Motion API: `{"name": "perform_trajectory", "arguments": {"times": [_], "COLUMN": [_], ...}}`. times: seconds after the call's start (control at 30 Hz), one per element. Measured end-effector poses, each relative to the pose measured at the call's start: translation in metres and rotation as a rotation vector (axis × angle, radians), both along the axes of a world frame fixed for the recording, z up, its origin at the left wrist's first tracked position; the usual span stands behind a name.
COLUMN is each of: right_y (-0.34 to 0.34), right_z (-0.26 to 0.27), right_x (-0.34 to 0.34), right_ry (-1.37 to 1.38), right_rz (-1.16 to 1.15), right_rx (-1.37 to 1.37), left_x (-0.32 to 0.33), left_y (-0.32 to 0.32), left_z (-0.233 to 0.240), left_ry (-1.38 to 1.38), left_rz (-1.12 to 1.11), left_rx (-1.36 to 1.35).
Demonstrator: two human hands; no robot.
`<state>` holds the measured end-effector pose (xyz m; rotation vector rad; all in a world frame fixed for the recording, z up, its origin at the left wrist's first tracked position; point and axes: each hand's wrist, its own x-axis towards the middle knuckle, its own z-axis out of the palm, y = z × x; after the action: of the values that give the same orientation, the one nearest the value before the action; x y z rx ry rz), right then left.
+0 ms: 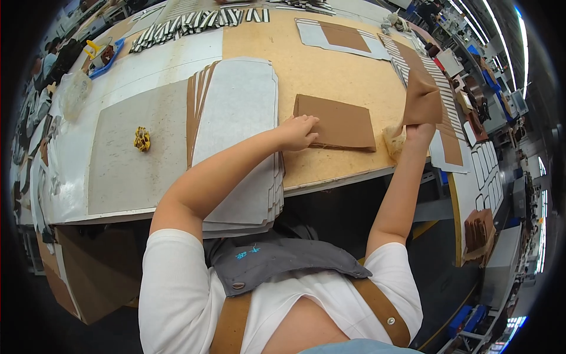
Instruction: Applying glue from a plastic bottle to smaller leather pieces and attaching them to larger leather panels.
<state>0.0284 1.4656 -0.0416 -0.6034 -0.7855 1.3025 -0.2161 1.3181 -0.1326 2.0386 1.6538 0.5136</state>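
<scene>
Before me on the table lies a short stack of brown leather-like panels [338, 124]. My left hand [300, 132] rests on its left end, fingers bent and slightly apart. Raised at the table's right side, my right hand [420, 131] grips a single brown panel [422, 104], which bends and hides most of the fingers. Under my left forearm is a pile of large pale-backed sheets [236, 101], with brown edges fanned out on its left and its near end overhanging the table edge.
A grey mat [137, 177] carries a yellow-and-black lump [142, 139]. Striped strips [190, 24] line the far side. White-and-brown panels [345, 37] lie at far right, near a fanned row of similar panels [446, 101]. A yellowish lump [392, 142] sits by my right wrist. A blue tray [108, 62] stands far left.
</scene>
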Motion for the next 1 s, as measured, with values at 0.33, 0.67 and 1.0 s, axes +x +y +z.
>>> {"name": "perform_trajectory", "arguments": {"times": [0.33, 0.67, 1.0], "right_y": [-0.093, -0.125, -0.150], "right_z": [0.048, 0.002, -0.042], "right_x": [-0.092, -0.157, -0.156], "right_ry": [0.046, 0.528, 0.310], "right_rz": [0.515, 1.147, 1.073], "right_rx": [0.004, -0.322, -0.619], "left_x": [-0.019, -0.044, -0.065], "left_y": [-0.074, -0.158, -0.187], "left_z": [0.063, 0.056, 0.047], "left_ry": [-0.612, -1.509, -0.541], "left_rz": [0.169, 0.537, 0.888], "left_rx": [-0.097, -0.047, 0.470]}}
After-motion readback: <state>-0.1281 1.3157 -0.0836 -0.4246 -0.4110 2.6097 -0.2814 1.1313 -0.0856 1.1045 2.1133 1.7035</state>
